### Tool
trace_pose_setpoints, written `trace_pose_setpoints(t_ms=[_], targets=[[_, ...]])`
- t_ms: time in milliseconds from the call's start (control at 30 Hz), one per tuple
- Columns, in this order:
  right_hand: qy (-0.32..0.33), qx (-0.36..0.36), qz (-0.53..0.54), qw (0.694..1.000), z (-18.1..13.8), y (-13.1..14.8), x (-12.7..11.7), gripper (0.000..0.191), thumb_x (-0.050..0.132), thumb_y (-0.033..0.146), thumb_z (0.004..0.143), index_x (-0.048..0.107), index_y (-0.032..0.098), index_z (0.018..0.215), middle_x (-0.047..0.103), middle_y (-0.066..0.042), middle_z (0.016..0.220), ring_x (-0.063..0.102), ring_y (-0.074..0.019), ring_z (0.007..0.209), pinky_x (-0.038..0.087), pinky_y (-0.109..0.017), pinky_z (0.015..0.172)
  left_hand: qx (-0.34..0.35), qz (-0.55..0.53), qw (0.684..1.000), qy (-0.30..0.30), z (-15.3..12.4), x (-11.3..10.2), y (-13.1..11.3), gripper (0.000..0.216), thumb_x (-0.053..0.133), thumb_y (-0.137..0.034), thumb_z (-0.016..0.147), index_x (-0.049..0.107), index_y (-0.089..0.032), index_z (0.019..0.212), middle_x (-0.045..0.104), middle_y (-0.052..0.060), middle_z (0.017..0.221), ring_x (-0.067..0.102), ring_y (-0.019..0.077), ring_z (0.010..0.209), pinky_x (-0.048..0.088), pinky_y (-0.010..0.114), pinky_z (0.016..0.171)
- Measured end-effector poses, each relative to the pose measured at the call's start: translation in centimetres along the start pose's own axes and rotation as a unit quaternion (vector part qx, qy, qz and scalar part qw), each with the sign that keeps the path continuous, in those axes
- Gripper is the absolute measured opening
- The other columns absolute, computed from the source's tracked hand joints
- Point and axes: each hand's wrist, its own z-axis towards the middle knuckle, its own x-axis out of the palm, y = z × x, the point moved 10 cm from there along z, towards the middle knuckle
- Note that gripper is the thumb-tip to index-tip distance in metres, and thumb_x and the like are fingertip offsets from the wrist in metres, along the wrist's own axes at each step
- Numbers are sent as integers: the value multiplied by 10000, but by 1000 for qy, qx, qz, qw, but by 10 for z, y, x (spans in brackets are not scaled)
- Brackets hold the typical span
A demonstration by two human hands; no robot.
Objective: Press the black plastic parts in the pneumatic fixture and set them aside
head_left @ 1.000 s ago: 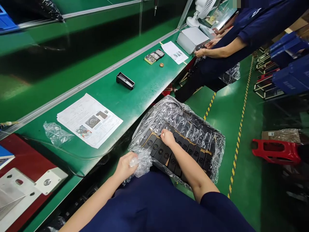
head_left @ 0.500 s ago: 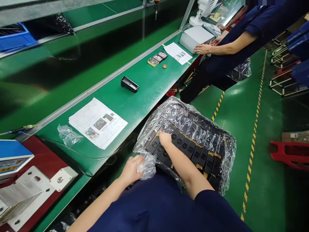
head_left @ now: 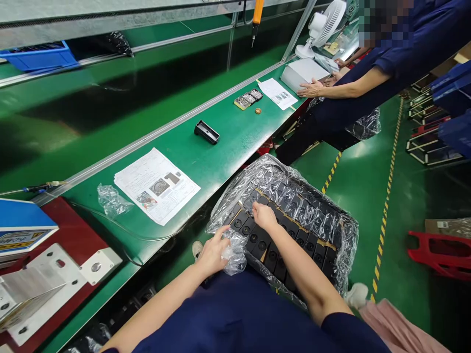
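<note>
Left hand point(head_left: 212, 254) pinches the crinkled clear plastic wrap point(head_left: 235, 255), fingers clamped on it. Right hand point(head_left: 264, 217) rests fingers together on flat black rectangular parts point(head_left: 257, 238), rows running away rightward in the wrapped box point(head_left: 331, 215) beside the green bench point(head_left: 221, 162).

A printed sheet point(head_left: 157, 186) with pictures lies flat on the green bench point(head_left: 221, 147), and a crumpled scrap of clear film point(head_left: 112, 200) sits just beside its left edge. Further along, a small black tray point(head_left: 206, 132) rests alone, then a row of little parts boxes point(head_left: 249, 98) next to a second sheet point(head_left: 278, 93). A co-worker's hand point(head_left: 311, 88) lies on a grey box point(head_left: 303, 72) at the far end, a white fan point(head_left: 324, 27) behind it (blades blurred). Off right, a red stool point(head_left: 439, 250) stands on the floor, and a blue bin point(head_left: 40, 55) sits far left
</note>
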Motion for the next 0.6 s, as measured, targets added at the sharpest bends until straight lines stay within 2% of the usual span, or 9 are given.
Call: trace_pose_setpoints(t_ms=[100,200,300,367,433,500,567,600], targets=[[-16,-49,46,998,-21,22,-19,124,436,205,932,546,179,882,647,-57,864,599,-165,781,390,-245,696,47,1,999,-14,6,-3,-12,295,587,-46,598,603,-179,860,290,124,1521,631,189,828,526,345,719],[-29,-136,157,978,-54,62,-30,183,453,281,946,536,189,811,618,-10,783,568,-127,725,410,-227,703,120,-35,991,-41,10,-9,-31,292,588,-55,623,629,-192,877,342,120,1496,632,221,917,540,356,753],[-62,-195,361,910,-83,91,-42,245,492,333,933,547,184,746,594,0,717,548,-122,676,433,-241,674,208,-89,972,-65,7,-16,-53,355,580,-62,660,637,-200,983,441,124,1418,565,272,1148,520,387,908],[-62,-206,446,869,-92,100,-46,246,498,340,934,598,176,782,636,-23,774,584,-138,736,462,-266,717,235,-116,959,-111,3,-27,-58,377,560,-68,705,616,-191,1056,497,133,1349,532,269,1204,500,398,959],[-34,-231,475,849,-97,111,-46,232,483,320,946,656,172,903,687,-55,902,627,-157,849,484,-295,801,220,-129,951,-176,-3,-41,-53,291,548,-82,736,605,-171,1008,587,127,1182,593,244,1084,532,367,882],[-8,-267,472,840,-97,120,-47,253,458,292,956,669,184,1043,702,-69,1021,644,-167,946,488,-314,873,172,-120,950,-233,-8,-53,-40,132,552,-107,738,578,-167,852,619,76,891,621,204,825,538,316,697],[-15,-268,458,847,-88,117,-44,284,433,278,958,663,195,1103,702,-71,1068,647,-177,992,492,-326,900,113,-100,951,-269,-13,-61,-24,54,558,-137,737,529,-183,744,538,18,686,554,170,634,478,290,564],[-28,-232,441,867,-77,107,-39,298,412,280,962,657,199,1111,704,-67,1061,657,-175,965,506,-319,875,84,-96,952,-278,-15,-65,-15,64,556,-148,742,514,-190,719,507,3,645,524,159,590,452,284,537]])
